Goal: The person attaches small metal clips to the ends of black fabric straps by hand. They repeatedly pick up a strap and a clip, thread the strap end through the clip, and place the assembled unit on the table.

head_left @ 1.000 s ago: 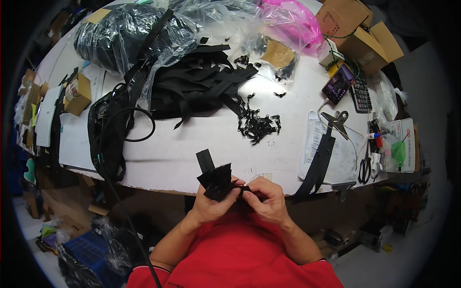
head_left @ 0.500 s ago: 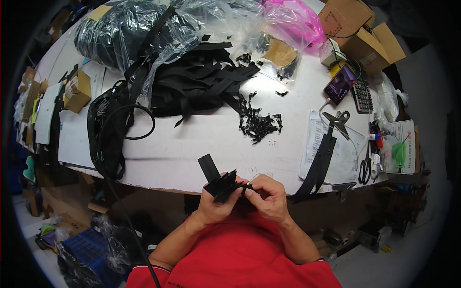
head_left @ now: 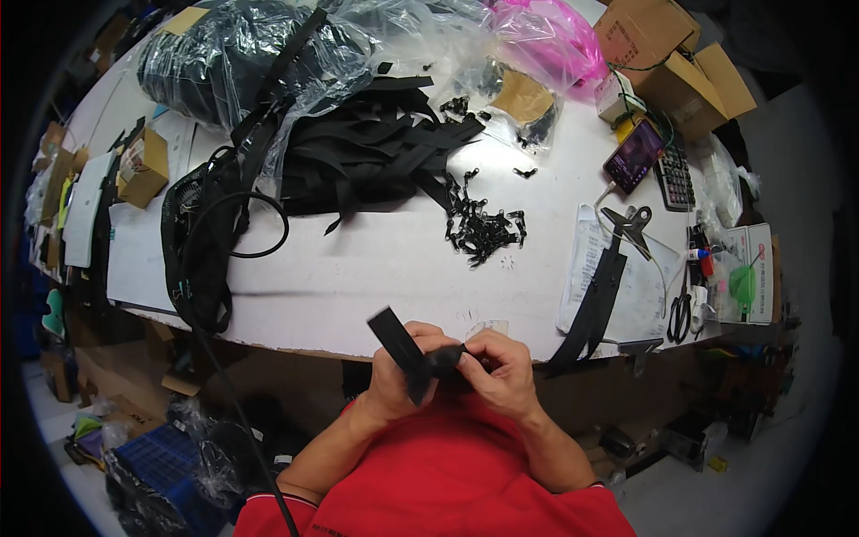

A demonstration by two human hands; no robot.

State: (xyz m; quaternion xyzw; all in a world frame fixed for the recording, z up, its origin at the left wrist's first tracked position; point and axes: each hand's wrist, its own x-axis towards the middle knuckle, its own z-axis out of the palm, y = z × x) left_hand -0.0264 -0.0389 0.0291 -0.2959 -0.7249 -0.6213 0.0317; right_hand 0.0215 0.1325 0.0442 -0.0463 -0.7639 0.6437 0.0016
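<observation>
A black zipper tape is gripped in my left hand, close to the table's front edge. One flat end sticks up and away to the left, while another part stretches across to my right hand. The thumb and forefinger of that hand pinch this part at its right end. Whether a small slider sits in the pinch is hidden by the fingers. Beyond my hands lies a pile of small black zipper sliders. Farther left is a heap of similar black tapes.
A clipboard with papers and more black tape lies at the right, near scissors. Behind it are a phone, a calculator and cardboard boxes. A black bag with a cable stands left, below a plastic-wrapped bundle.
The tape between my hands has turned: its bunched, fanned layers now show as a smoother, broader strip reaching to my right fingers. My hands have barely shifted.
</observation>
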